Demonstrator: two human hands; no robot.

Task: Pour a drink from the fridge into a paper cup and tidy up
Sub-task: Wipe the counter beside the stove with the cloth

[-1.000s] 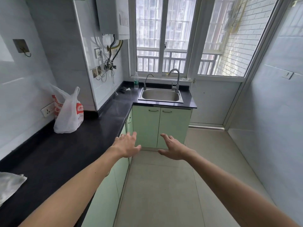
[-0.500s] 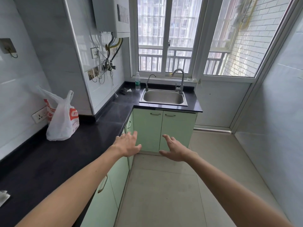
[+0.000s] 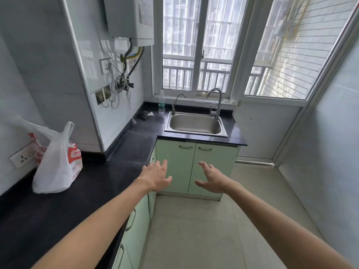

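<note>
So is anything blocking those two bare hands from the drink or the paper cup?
Cannot say: no fridge or paper cup is in view. Both the left hand and right hand hang open and empty in front of the pale green cabinet doors. The only bottle, a clear plastic one, stands by the steel sink.

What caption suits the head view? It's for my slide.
Both empty hands, left hand and right hand, reach toward the sink.

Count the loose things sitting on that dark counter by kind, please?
Plastic bag: 1
Clear bottle: 1
Small dark and white scraps near the sink: 1 cluster, too small to identify
Total: 3
</note>
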